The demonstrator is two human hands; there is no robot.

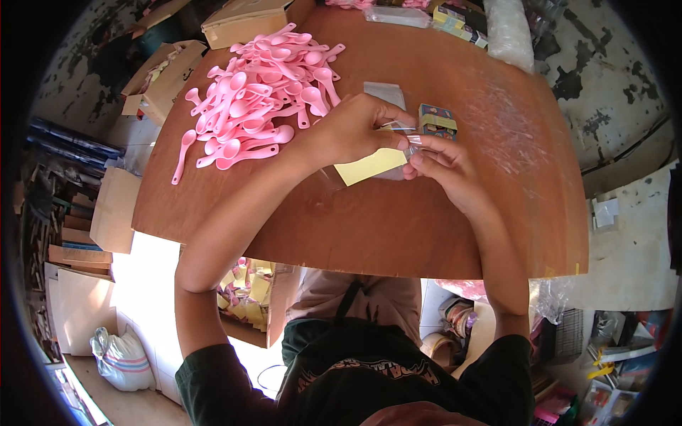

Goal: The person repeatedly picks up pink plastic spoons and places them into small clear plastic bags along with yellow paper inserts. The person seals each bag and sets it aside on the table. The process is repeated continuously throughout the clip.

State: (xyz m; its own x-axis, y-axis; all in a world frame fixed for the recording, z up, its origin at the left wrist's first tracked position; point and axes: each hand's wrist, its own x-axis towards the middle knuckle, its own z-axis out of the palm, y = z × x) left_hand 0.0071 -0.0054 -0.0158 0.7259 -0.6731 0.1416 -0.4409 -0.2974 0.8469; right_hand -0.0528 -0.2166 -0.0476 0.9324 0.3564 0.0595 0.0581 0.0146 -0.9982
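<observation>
Both of my hands meet over the middle of the table, fingers closed in a pinch. My left hand (pixel 355 131) grips the edge of a clear plastic bag, its thumb and fingertips pointing right. My right hand (pixel 447 170) pinches the bag's clear film from the other side. Below the fingers hangs a yellow card (pixel 371 167), which looks to be in or against the bag; the film hides exactly how. Behind my hands lies a stack of clear plastic bags (pixel 383 89). A banded bundle of small printed cards (pixel 437 119) sits just beyond my right fingers.
A heap of pink plastic spoons (pixel 266 92) covers the left of the brown table (pixel 341 234). Thin clear strips (pixel 504 128) are scattered on the right. Cardboard boxes (pixel 245 23) stand at the back left. Under the table, a box holds yellow cards and pink pieces (pixel 249 291).
</observation>
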